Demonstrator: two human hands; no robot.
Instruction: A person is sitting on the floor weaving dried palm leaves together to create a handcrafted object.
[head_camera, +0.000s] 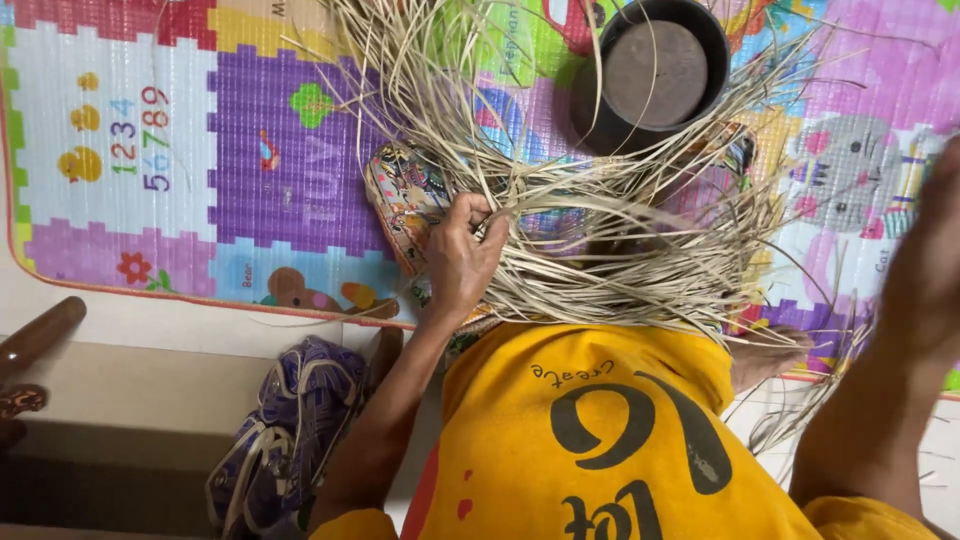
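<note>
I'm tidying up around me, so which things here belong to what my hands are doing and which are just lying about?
In use:
left hand
straw strips
right hand

Lying about:
round dark pot
purple bag
play mat
patterned pouch

Single head camera, looking steeply down, close over lap and floor mat (120, 200).

The straw strips (600, 215) looked dry, matt and fibrous. The play mat (150, 150) was ribbed foam with a slight sheen; the shirt (600, 440) was soft matt cloth.
</note>
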